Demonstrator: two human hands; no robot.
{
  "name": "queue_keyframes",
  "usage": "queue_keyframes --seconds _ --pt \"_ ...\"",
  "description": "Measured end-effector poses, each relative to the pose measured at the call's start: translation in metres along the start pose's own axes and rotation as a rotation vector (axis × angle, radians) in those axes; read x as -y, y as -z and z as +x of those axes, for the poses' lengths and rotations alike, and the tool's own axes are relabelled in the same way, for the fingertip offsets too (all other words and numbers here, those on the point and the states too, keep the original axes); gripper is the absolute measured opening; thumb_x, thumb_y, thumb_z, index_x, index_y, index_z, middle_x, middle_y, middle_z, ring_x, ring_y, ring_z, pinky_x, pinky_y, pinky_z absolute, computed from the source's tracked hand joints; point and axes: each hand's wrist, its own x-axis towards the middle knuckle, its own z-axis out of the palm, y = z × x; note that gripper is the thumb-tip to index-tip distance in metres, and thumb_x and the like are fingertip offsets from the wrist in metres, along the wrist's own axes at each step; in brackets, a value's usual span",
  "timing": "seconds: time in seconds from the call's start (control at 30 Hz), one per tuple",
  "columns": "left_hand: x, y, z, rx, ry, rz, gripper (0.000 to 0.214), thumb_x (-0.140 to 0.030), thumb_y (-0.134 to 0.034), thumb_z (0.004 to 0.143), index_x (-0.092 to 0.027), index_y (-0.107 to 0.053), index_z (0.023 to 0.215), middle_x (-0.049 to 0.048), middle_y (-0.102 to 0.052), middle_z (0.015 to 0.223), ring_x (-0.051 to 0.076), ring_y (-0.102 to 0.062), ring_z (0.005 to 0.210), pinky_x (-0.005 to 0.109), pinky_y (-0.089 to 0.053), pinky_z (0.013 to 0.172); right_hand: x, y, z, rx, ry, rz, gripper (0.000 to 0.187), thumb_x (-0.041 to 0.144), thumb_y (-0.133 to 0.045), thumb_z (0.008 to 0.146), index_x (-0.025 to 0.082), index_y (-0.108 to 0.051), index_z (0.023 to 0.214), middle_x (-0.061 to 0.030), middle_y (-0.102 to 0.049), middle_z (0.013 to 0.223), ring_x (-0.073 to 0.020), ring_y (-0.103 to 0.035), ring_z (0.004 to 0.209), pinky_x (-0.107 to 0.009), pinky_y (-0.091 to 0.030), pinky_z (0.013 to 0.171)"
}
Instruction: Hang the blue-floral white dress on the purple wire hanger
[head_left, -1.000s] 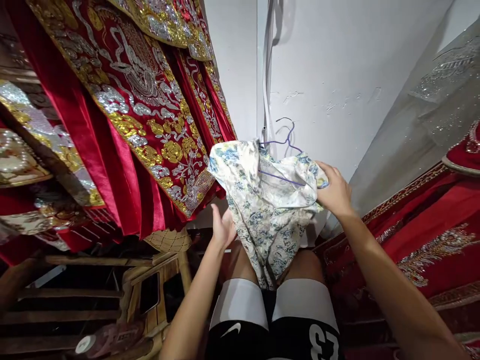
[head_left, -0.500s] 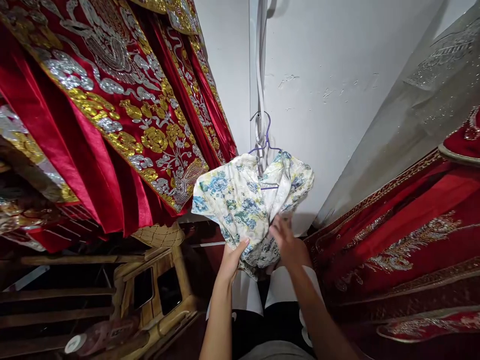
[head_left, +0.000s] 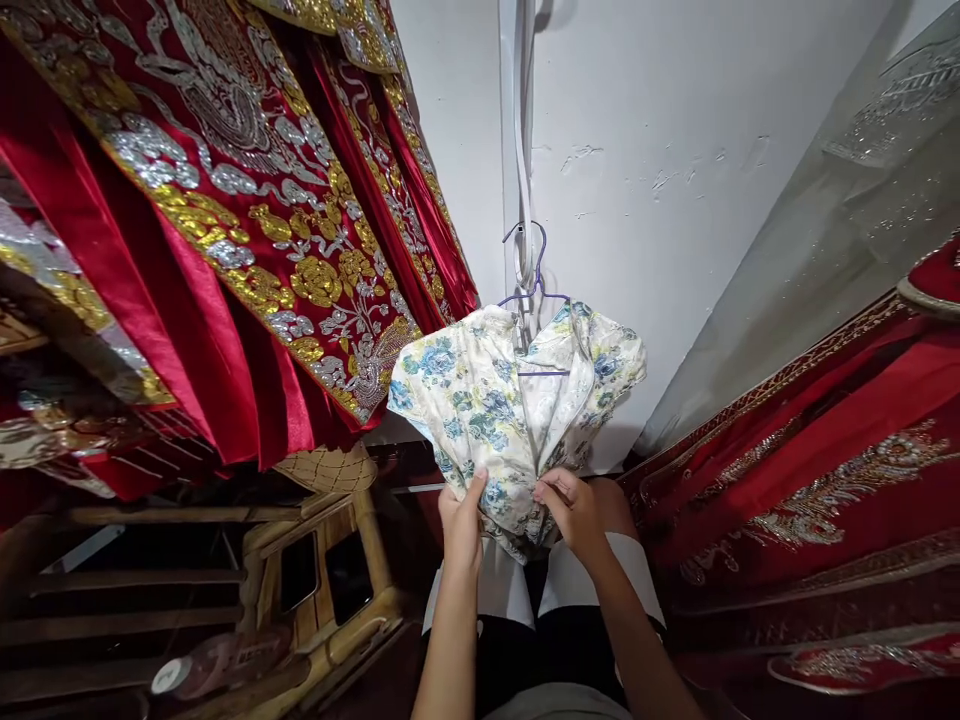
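A white garment with blue flower print (head_left: 487,400) hangs on a thin purple wire hanger (head_left: 534,285), whose hook sits on a white vertical strip (head_left: 517,140) on the wall. My left hand (head_left: 461,525) grips the garment's lower left edge with the thumb on the cloth. My right hand (head_left: 574,510) pinches the cloth at the lower middle, fingers curled into the folds. Both hands are close together under the hanger.
Red robes with gold and silver embroidery (head_left: 247,230) hang close on the left. More red embroidered cloth (head_left: 810,470) lies at the right. A wooden stool (head_left: 330,560) stands lower left, with a plastic bottle (head_left: 217,660) lying near it. The white wall (head_left: 675,150) is behind.
The hanger has gone from held in the air to hooked on the wall strip. My right hand dropped from the garment's shoulder to its lower part; both hands now grip the cloth.
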Motion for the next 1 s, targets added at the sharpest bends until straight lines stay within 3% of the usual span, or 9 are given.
queue_keyframes --seconds 0.07,0.13,0.23,0.37,0.43,0.6,0.8,1.0 --pt "0.008 -0.002 0.000 -0.178 -0.231 0.002 0.058 -0.040 -0.086 0.069 -0.017 -0.063 0.117 0.0133 -0.069 0.124 0.031 -0.063 0.122 0.041 -0.049 0.104 -0.004 0.005 -0.002 -0.060 -0.015 -0.010 0.024 0.038 -0.067 0.081 0.020 -0.063 0.067 -0.0025 -0.062 0.065 -0.0187 -0.057 0.064 -0.030 -0.044 0.062" --pt "0.019 -0.004 -0.004 -0.246 -0.481 0.073 0.057 -0.038 -0.082 0.075 -0.021 -0.059 0.124 0.0128 -0.059 0.139 0.029 -0.055 0.132 0.040 -0.044 0.110 -0.004 0.008 -0.001 -0.085 -0.019 0.002 0.023 0.038 -0.068 0.080 0.020 -0.062 0.066 -0.0022 -0.061 0.064 -0.0183 -0.055 0.063 -0.030 -0.043 0.061" --pt "0.035 -0.007 -0.015 -0.106 -0.685 0.348 0.037 -0.032 -0.076 0.083 -0.022 -0.063 0.116 0.0118 -0.057 0.136 0.028 -0.051 0.133 0.042 -0.039 0.113 -0.001 0.006 0.000 -0.071 -0.031 0.039 0.023 0.038 -0.067 0.080 0.020 -0.062 0.066 -0.0009 -0.059 0.061 -0.0170 -0.053 0.061 -0.029 -0.040 0.059" --pt "0.045 -0.014 -0.026 0.301 -0.560 0.552 0.016 -0.028 -0.066 0.089 -0.020 -0.067 0.103 0.0086 -0.068 0.105 0.024 -0.064 0.105 0.039 -0.049 0.097 0.002 0.001 -0.005 -0.023 -0.036 0.078 0.024 0.038 -0.066 0.082 0.020 -0.061 0.067 0.0008 -0.055 0.060 -0.0146 -0.048 0.057 -0.028 -0.037 0.056" --pt "0.042 -0.018 -0.026 0.404 -0.472 0.530 0.014 -0.028 -0.062 0.091 -0.019 -0.066 0.101 0.0070 -0.069 0.096 0.021 -0.066 0.094 0.034 -0.052 0.088 0.003 0.000 -0.007 -0.023 -0.032 0.085 0.025 0.038 -0.065 0.082 0.020 -0.060 0.067 0.0021 -0.051 0.058 -0.0138 -0.046 0.056 -0.027 -0.036 0.055" --pt "0.024 -0.026 -0.031 0.498 -0.366 0.521 0.016 -0.032 -0.060 0.094 -0.018 -0.066 0.096 0.0055 -0.068 0.089 0.019 -0.065 0.088 0.029 -0.051 0.081 0.011 0.007 -0.010 -0.028 0.032 0.012 0.029 0.039 -0.063 0.086 0.021 -0.055 0.065 0.0026 -0.048 0.061 -0.0136 -0.045 0.058 -0.027 -0.036 0.058" --pt "0.016 -0.024 -0.036 0.528 -0.265 0.543 0.017 -0.033 -0.060 0.091 -0.017 -0.064 0.089 0.0037 -0.064 0.080 0.017 -0.060 0.077 0.027 -0.048 0.073 0.019 0.015 -0.002 -0.050 0.248 -0.252 0.036 0.038 -0.052 0.095 0.023 -0.046 0.063 0.0036 -0.044 0.056 -0.0134 -0.043 0.054 -0.027 -0.034 0.055" --pt "0.008 -0.012 -0.030 0.570 -0.273 0.628 0.016 -0.030 -0.056 0.091 -0.017 -0.061 0.084 0.0021 -0.059 0.076 0.016 -0.056 0.075 0.026 -0.044 0.071 0.043 0.031 0.052 -0.020 0.518 -0.463 0.030 0.036 -0.049 0.095 0.023 -0.053 0.069 0.0002 -0.055 0.062 -0.0161 -0.049 0.058 -0.029 -0.036 0.059"
